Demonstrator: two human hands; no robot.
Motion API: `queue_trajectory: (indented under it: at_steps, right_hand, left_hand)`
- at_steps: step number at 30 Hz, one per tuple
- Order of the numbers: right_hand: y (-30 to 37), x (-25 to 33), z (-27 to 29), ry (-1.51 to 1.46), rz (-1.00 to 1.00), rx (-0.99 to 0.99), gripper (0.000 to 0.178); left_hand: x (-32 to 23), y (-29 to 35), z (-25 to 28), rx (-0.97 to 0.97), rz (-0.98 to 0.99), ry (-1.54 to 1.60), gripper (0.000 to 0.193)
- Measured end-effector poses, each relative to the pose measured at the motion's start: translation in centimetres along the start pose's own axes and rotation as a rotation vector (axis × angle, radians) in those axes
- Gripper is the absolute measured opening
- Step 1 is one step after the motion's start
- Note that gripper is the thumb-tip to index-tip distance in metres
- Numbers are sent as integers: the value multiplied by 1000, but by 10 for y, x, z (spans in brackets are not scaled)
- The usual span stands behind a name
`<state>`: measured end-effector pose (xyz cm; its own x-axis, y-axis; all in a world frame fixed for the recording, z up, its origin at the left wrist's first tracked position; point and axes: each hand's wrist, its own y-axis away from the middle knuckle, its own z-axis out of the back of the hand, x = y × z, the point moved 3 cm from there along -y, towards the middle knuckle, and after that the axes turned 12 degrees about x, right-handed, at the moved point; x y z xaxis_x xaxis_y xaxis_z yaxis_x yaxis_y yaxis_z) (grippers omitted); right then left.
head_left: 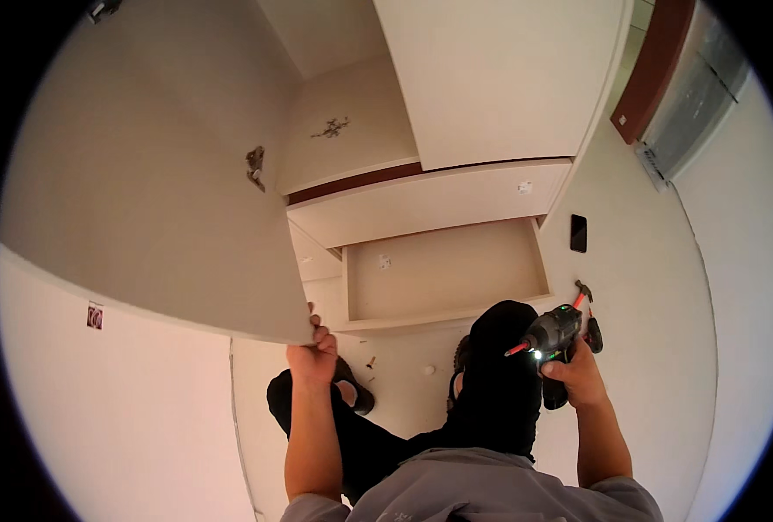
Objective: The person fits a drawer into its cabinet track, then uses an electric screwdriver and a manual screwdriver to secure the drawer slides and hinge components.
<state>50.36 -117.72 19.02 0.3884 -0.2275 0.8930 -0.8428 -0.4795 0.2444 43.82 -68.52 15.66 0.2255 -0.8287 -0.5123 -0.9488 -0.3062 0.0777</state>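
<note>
My left hand (317, 348) grips the lower edge of a large cream cabinet door (160, 200) that hangs open on the left. A metal hinge (256, 168) is fixed to the door's inner side. In my right hand (575, 374) I hold a black cordless drill (556, 329), its light on and its red-tipped bit pointing left. The drill is beside my right knee. Behind it stands the cabinet, with an open drawer (447, 274) pulled out at the bottom and a closed drawer front (430, 202) above it.
A pile of small screws (332, 128) lies on the cabinet shelf. On the floor to the right are a black phone (579, 233) and a hammer (584, 291). Small hardware pieces (371, 362) lie near my feet. Wrapped panels (695, 113) lean at the wall.
</note>
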Motion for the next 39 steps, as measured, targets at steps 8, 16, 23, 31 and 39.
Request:
queue_trajectory:
  at_steps: [8, 16, 23, 31, 39]
  right_hand:
    - [-31, 1, -8, 97, -55, 58, 76]
    - [-44, 14, -3, 25, -18, -83, 80]
    - [-57, 3, 18, 54, -9, -218, 85]
    - [-75, 9, 29, 78, -46, -296, 87]
    - [-67, 9, 23, 63, -43, -270, 90]
  left_hand:
    - [-23, 13, 32, -199, -305, 316, 37]
    - [25, -183, -97, 11, -287, -1247, 27]
    - [-77, -419, -109, 35, -867, -2344, 33]
    - [-77, -435, -96, -34, -530, -2394, 24]
    - [-69, -407, -111, 55, -335, -2774, 16]
